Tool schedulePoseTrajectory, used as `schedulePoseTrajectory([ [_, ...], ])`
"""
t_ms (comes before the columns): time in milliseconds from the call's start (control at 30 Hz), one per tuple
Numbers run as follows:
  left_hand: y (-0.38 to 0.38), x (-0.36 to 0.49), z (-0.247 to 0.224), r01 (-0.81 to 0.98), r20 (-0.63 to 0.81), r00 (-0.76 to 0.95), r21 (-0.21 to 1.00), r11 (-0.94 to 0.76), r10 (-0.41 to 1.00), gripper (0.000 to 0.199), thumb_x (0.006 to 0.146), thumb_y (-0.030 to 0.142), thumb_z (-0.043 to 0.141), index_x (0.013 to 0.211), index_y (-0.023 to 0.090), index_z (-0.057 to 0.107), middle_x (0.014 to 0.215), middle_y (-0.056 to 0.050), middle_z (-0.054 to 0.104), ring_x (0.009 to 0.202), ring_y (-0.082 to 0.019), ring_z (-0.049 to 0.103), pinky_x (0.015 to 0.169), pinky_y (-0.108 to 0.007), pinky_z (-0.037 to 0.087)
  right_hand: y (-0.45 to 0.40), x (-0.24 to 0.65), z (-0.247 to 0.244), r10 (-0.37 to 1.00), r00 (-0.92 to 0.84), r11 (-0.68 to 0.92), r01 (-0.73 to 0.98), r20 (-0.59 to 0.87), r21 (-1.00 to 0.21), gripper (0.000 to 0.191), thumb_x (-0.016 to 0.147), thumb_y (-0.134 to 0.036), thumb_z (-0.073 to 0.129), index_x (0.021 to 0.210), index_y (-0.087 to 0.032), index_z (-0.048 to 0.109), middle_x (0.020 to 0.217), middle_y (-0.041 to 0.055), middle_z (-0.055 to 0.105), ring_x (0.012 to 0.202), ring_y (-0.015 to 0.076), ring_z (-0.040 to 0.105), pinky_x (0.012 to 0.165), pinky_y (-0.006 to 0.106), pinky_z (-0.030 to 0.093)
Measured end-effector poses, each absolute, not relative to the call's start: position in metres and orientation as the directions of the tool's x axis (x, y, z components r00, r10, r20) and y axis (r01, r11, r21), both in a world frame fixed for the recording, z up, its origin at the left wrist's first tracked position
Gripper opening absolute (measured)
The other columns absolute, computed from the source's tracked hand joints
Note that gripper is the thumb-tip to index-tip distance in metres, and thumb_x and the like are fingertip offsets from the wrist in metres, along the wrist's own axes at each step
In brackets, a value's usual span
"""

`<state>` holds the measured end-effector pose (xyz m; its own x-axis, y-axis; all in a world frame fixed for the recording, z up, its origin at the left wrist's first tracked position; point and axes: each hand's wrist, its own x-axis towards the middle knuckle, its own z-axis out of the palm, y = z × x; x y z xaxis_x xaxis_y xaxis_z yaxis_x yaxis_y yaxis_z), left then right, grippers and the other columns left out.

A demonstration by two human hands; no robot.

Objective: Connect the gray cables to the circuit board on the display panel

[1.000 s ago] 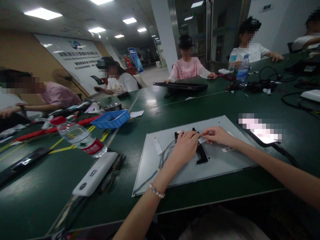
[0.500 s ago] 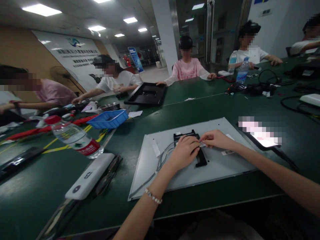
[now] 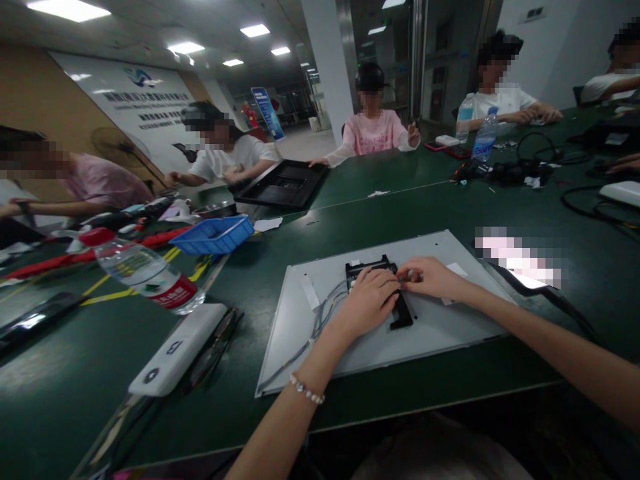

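A flat pale panel (image 3: pixel 300 333) lies on the green table in front of me. On its middle sits a black plastic bracket (image 3: pixel 403 315), partly hidden by my hands. My left hand (image 3: pixel 369 297) rests over the bracket with its fingers bent together on it. Close beside its fingertips, my right hand (image 3: pixel 425 277) is pinched at the bracket's right edge; what its fingers hold is too small to make out. Grey cables (image 3: pixel 323 320) run from under my left hand to the panel's lower left corner.
Left of the panel are a white power bank (image 3: pixel 175 353), a water bottle (image 3: pixel 150 273) and a blue basket (image 3: pixel 215 237). A lit phone (image 3: pixel 525 267) lies to the right. Across the table, a person (image 3: pixel 375 130) touches a black frame (image 3: pixel 283 183); others sit around.
My right fingers have shifted slightly, and the small pale piece seen at them before is now hidden. Across the table, the person in pink has raised one hand. The view has tilted slightly.
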<state>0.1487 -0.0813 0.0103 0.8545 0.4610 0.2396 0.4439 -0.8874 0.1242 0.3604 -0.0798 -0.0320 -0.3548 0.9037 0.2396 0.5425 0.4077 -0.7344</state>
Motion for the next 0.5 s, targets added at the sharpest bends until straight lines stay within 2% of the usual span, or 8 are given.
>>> schedulePoseTrajectory([
  [500, -0.0814, 0.1479, 0.0102, 0.432, 0.243, 0.865, 0.088, -0.898, 0.44, 0.025, 0.093, 0.019, 0.04, 0.109, 0.02, 0.058, 0.116, -0.007, 0.058, 0.119, -0.022, 0.045, 0.107, -0.045, 0.027, -0.0779, 0.3627, -0.0348, 0.912, -0.331, 0.389, 0.513, 0.242, -0.765, 0.019, 0.076, -0.025, 0.06, 0.091, -0.019, 0.068, 0.091, 0.0051, 0.069, 0.068, 0.0147, 0.06, 0.065, 0.028, 0.047],
])
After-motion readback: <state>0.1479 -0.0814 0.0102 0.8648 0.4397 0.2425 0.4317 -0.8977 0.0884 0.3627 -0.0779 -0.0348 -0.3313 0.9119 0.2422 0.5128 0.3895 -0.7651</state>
